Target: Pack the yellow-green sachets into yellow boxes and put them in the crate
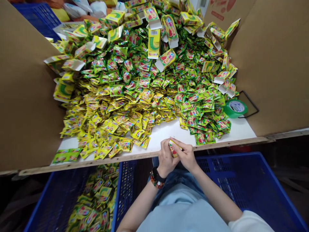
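Both hands meet at the table's front edge around one small yellow candy box (173,149) with red print. My left hand (166,158) wraps its left side, and my right hand (187,156) has its fingers on the top and right side. The fingers cover much of the box, so I cannot tell whether its flap is closed. Beyond the hands lies a heap of small sachets, yellow sachets (116,124) on the left and green sachets (195,111) on the right. Several open printed boxes (154,43) rest on top of the heap.
Cardboard walls (272,74) flank the white tabletop (164,132). Green tape (235,108) lies at the right near a black wire frame. Below the edge, a blue crate (118,193) at left holds filled boxes (94,206); another blue crate (241,183) stands at right.
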Tool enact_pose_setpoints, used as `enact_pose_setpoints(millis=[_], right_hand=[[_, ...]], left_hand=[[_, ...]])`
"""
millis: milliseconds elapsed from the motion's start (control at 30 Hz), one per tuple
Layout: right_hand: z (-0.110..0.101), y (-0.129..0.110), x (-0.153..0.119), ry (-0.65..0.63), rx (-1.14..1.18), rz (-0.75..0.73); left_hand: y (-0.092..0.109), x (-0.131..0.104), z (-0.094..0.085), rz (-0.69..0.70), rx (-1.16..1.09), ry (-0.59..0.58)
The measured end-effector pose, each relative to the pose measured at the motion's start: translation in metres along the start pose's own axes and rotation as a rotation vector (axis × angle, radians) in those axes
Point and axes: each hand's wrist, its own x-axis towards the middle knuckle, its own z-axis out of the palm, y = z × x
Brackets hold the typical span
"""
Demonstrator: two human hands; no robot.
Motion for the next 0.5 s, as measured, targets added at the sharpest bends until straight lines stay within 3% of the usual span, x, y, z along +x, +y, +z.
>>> enact_pose_setpoints(millis=[167,367,433,500], right_hand=[[-0.005,0.003,0.002,-0.074,-0.078,-0.065],[-0.008,0.009,-0.009,-0.192,-0.360,-0.470],[-0.018,0.008,-0.004,-0.248,-0.418,-0.507],[-0.034,0.006,0.010,-0.160,-0.549,-0.474]], left_hand=[[-0.001,-0.003,-0.001,-0.010,-0.017,0.023],[-0.005,-0.006,0.006,0.026,-0.073,-0.004],[-0.009,-0.009,-0.013,-0.031,-0.045,0.017],[-0.019,-0.017,-0.055,-0.236,0.092,0.170]])
